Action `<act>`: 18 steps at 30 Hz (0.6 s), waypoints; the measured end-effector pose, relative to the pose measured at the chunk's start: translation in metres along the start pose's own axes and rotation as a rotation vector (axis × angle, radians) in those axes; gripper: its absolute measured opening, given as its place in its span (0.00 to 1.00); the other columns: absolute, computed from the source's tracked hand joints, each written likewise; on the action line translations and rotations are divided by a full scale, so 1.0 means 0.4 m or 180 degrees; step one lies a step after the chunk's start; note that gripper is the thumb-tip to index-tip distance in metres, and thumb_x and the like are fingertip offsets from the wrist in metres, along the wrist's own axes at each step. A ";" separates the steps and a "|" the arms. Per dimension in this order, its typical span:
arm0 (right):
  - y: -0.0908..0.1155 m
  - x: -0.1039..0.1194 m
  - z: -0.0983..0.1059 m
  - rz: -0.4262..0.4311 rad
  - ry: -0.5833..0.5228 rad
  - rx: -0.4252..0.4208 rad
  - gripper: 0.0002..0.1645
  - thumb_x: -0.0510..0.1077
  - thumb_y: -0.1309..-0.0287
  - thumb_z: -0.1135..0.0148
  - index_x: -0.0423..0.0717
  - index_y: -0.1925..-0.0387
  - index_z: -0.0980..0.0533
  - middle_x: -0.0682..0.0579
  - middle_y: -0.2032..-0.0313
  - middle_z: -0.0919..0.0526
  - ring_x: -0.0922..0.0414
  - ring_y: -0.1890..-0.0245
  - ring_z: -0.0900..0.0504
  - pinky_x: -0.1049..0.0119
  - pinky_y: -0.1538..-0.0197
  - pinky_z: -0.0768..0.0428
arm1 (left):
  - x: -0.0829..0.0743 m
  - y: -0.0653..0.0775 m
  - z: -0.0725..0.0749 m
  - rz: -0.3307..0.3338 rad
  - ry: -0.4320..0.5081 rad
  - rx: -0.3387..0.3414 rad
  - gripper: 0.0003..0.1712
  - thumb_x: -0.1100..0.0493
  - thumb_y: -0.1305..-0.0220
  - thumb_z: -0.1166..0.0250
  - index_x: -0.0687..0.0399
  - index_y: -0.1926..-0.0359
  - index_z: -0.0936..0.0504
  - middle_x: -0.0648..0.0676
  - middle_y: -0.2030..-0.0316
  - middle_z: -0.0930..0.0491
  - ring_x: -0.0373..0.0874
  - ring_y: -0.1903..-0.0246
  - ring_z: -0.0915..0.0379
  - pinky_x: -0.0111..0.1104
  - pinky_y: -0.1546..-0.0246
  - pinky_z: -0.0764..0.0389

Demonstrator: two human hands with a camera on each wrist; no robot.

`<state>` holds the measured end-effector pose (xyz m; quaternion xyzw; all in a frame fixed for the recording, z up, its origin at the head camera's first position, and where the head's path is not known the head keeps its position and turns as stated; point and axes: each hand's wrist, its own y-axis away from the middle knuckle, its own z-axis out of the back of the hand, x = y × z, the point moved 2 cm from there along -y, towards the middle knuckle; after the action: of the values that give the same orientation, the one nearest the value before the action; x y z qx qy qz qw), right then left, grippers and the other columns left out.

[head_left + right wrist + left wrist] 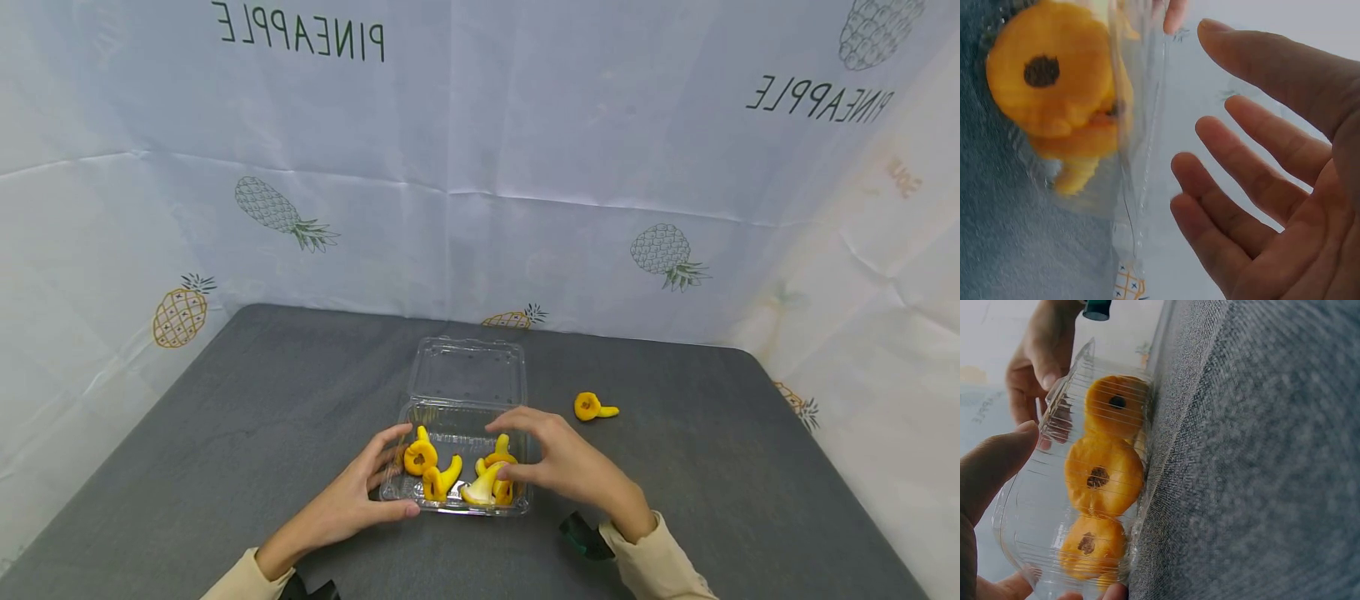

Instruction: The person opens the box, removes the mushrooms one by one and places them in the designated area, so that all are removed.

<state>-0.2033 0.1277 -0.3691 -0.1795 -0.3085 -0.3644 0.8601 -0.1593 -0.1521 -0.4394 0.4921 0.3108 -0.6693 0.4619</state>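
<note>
I have the clear plastic clamshell box on the grey tabletop, its lid folded back toward twelve o'clock. Taking the box as my clock centre, I see the left hand between eight and nine. Its grip is spread, thumb and fingers apart around that end of the box, with fingertips against the plastic in my left wrist view. The right hand is at three o'clock; its grip is apart and empty, and my right wrist view shows a gap between its fingertips and the box wall.

Inside, I count two yellow chanterelle mushrooms at the left, one toward nine o'clock and one toward seven, plus an overlapping cluster of chanterelles from two to four o'clock. A single chanterelle lies on the tabletop, outside the box between two and three, its stem pointing to three. Beyond twelve o'clock hangs a pale pineapple-print cloth, and both arms wear cream sleeves.
</note>
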 end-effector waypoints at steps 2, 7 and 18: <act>-0.002 0.003 -0.006 0.0023 -0.0015 0.0071 0.28 0.44 0.43 0.28 0.46 0.41 0.23 0.50 0.43 0.19 0.50 0.43 0.21 0.49 0.41 0.19 | 0.000 0.000 0.000 0.0002 0.0013 0.0007 0.52 0.53 0.41 0.27 0.49 0.24 0.49 0.60 0.23 0.54 0.68 0.25 0.53 0.57 0.29 0.38; -0.008 0.010 -0.021 0.0026 -0.0079 0.0267 0.27 0.43 0.43 0.28 0.42 0.43 0.22 0.48 0.46 0.17 0.54 0.50 0.18 0.58 0.48 0.16 | 0.002 -0.001 0.000 0.0005 0.0037 0.0018 0.52 0.53 0.41 0.27 0.50 0.24 0.50 0.60 0.23 0.54 0.68 0.25 0.54 0.58 0.28 0.38; -0.019 0.020 -0.051 -0.0026 -0.0021 0.0449 0.25 0.43 0.45 0.26 0.45 0.45 0.20 0.49 0.48 0.16 0.63 0.57 0.20 0.72 0.56 0.17 | 0.002 -0.001 0.002 -0.0002 0.0043 0.0034 0.52 0.54 0.40 0.28 0.51 0.24 0.50 0.60 0.23 0.54 0.68 0.25 0.53 0.58 0.29 0.38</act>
<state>-0.1964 0.1074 -0.3784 -0.1183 -0.3370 -0.3446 0.8682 -0.1600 -0.1527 -0.4398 0.4989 0.3105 -0.6678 0.4569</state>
